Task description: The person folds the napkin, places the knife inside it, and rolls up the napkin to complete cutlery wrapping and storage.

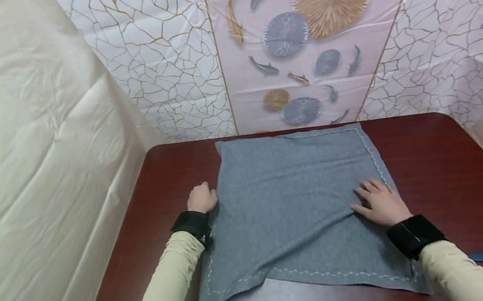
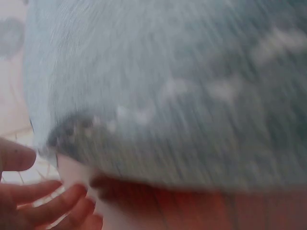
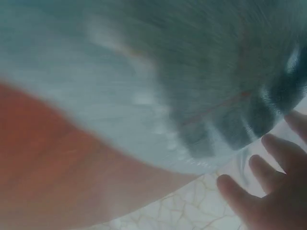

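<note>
The creased grey cloth lies on the table, mid-frame. Right of centre, the right hand spreads its fingers over it, gripping nothing, probably steadying it; left of centre, the left hand, thumb apart, seems to pinch nothing at 1 edge.

I see one grey-blue cloth with white stitching along its borders; it lies spread on the dark red table; a slanting wrinkle crosses its near part, reaching the uneven near edge.
</note>
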A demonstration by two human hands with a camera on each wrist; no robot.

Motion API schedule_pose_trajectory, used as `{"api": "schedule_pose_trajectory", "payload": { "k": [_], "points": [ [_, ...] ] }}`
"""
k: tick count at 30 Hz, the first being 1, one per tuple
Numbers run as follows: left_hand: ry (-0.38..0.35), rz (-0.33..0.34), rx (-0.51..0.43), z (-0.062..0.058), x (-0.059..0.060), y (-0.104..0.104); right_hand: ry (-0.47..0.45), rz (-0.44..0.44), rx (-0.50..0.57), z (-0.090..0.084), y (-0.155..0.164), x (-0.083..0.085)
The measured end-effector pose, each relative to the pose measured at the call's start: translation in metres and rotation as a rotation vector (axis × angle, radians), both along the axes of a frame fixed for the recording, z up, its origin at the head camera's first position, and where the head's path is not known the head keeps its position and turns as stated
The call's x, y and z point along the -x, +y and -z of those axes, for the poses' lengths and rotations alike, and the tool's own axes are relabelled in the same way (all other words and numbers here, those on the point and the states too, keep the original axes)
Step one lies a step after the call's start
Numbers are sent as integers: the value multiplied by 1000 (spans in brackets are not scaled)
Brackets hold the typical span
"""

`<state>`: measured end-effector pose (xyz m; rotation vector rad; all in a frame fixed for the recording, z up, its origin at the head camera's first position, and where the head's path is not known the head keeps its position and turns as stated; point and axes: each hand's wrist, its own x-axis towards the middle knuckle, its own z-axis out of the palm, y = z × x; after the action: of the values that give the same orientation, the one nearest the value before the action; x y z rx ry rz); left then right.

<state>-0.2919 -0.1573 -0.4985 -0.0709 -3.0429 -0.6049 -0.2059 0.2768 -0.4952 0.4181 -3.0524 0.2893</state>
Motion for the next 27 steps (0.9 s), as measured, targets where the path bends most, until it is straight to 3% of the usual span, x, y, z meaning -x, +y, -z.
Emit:
{"api": "schedule_pose_trajectory", "payload": {
  "k": [3,8,12,15,17,19,22,27],
  "points": [
    [-133,2,-63,0,1,1,-6,11,-4,1,8,-20],
    [-196,30,-35,5,2,16,-200,17,-24,8,14,-39],
    [-180,83,130,8,-1,20,-301,19,-3,7,17,-45],
    [-214,169,256,9,-4,17,-316,13,-13,4,19,-47],
    [-237,232,282,7,-8,14,-326,7,-43,1,21,-49],
    [-221,276,257,7,-11,11,-334,4,-74,-2,22,-51],
    [-165,293,144,6,-13,9,-335,-1,-100,-6,22,-52],
    [-19,236,-141,12,-3,12,-335,2,-97,-6,19,-50]
  ]
}}
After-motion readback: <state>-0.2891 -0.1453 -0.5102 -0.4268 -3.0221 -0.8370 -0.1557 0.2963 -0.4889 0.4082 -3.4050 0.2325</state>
